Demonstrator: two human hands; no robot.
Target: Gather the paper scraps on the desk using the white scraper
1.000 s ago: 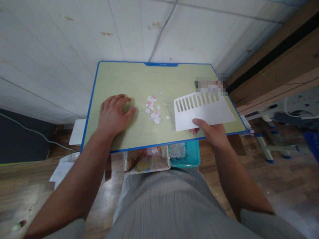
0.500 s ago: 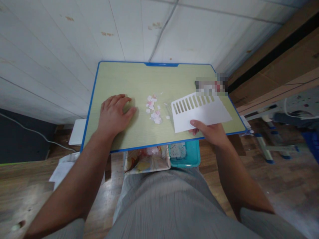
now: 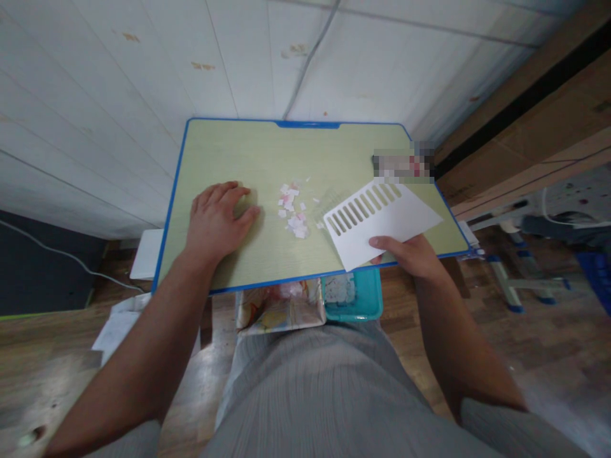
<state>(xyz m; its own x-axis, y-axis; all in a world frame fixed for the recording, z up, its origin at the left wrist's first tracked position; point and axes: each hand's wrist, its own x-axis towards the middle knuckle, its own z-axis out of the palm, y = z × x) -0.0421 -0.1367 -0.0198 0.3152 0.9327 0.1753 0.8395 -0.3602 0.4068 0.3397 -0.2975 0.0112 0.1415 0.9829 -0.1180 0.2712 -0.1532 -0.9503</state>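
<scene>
On the left part of the pale green, blue-edged table point(image 3: 229, 149), my left hand point(image 3: 217, 216) rests flat with its thumb spread from the fingers. My right hand point(image 3: 398, 251) pinches a white card with a row of slots point(image 3: 382, 222) between thumb and fingers, near the table's front right. The card is tilted, with its slotted side towards the back left. Between my hands lies a heap of small white and pinkish paper scraps point(image 3: 296, 226). Something clear, perhaps a plastic sheet, shows faintly beside the card's left edge.
A blurred-out item point(image 3: 401, 164) sits at the table's back right. Below the front edge are a patterned box point(image 3: 281, 317) and a turquoise basket point(image 3: 367, 296). A panelled wall with a grey cable point(image 3: 310, 60) stands behind, and cardboard boxes point(image 3: 520, 121) are at right.
The white card has turned, its left end swinging towards me and its front corner now reaching over the table's front edge. My left hand and the paper scraps stay put.
</scene>
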